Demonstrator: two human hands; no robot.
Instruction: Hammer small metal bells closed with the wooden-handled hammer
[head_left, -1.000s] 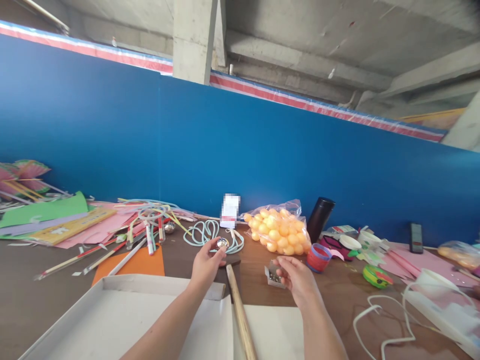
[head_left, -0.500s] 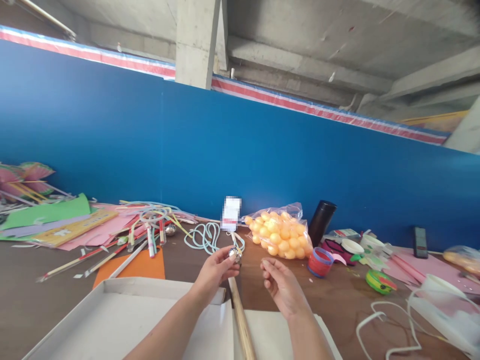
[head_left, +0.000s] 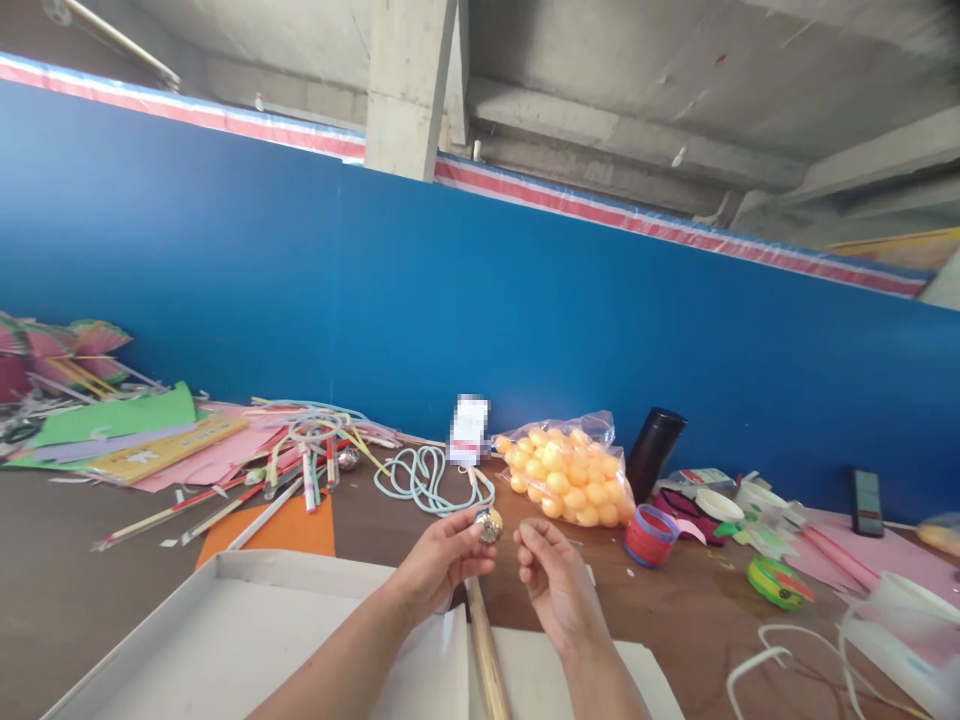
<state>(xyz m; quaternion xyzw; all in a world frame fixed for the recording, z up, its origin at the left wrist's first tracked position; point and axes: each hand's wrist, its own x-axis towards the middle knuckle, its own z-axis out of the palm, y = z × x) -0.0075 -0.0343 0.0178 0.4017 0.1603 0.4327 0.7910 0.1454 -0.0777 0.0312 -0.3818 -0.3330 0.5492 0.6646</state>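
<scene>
My left hand point(head_left: 442, 565) pinches a small shiny silver bell point(head_left: 489, 526) between thumb and fingertips, above the middle of the table. Just to its right is my right hand point(head_left: 556, 580), with thumb and forefinger pressed together and the other fingers curled. Whatever those fingertips hold, if anything, is too small to make out. A narrow gap separates the bell from the right fingertips. Below both hands, a wooden stick point(head_left: 487, 655) runs toward me between a white box lid point(head_left: 300, 640) and a pale sheet point(head_left: 577, 670).
Behind the hands lie a light-blue cord point(head_left: 412, 480) and a clear bag of orange balls point(head_left: 566, 475). A black bottle point(head_left: 656, 452), red-and-blue roll point(head_left: 649, 536) and green tape measure point(head_left: 778, 582) are at right. Coloured paper point(head_left: 116, 415) and another silver bell point(head_left: 348, 458) are at left.
My right hand has come closer to the bell in my left hand. The bell appears turned a little. The whole view has shifted slightly.
</scene>
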